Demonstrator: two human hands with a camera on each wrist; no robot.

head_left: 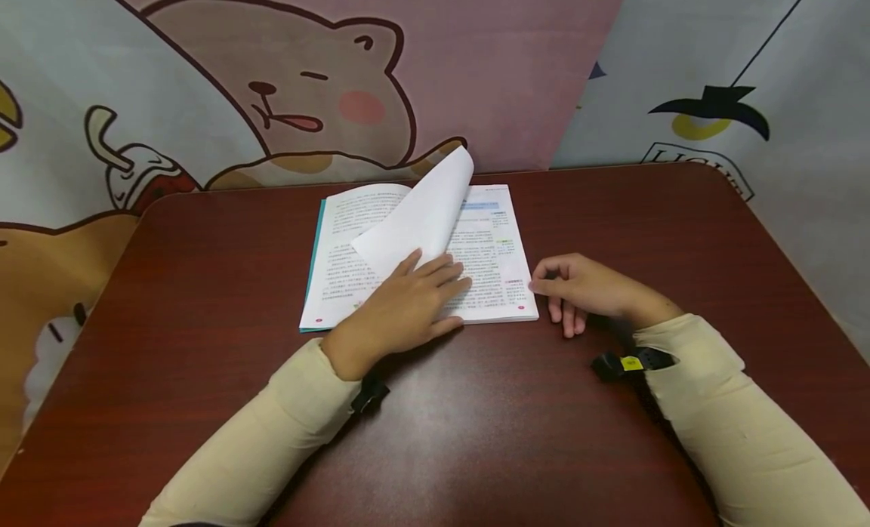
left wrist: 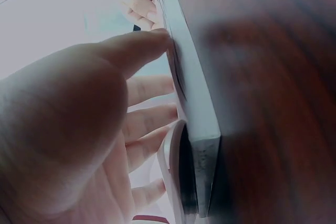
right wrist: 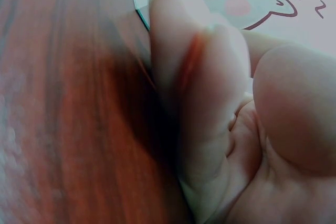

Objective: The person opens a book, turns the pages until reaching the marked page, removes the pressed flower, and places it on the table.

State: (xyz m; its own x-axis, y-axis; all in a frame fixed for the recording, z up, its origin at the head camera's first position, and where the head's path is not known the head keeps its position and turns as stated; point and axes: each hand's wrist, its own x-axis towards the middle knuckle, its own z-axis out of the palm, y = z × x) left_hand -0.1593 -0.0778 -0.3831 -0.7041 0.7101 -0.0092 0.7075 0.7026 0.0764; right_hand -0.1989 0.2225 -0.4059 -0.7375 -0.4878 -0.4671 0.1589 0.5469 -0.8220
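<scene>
An open book (head_left: 485, 278) with printed pages and a teal cover edge lies on the table. One loose-standing page (head_left: 421, 214), blank white on the visible side, curls up and leans across the left half. My left hand (head_left: 408, 304) rests over the lower middle of the book, at the foot of that page, its fingers spread and fairly straight. In the left wrist view, the fingers (left wrist: 149, 116) reach over the book's edge. At the book's right edge, my right hand (head_left: 578, 289) pinches the edge between thumb and index finger; its other fingers curl down toward the table.
The dark reddish-brown table (head_left: 435, 429) extends around the book on every side. Behind its far edge hangs a cartoon-printed cloth (head_left: 503, 81). Both wrists wear a black strapped device; the right one (head_left: 632, 363) carries a yellow label.
</scene>
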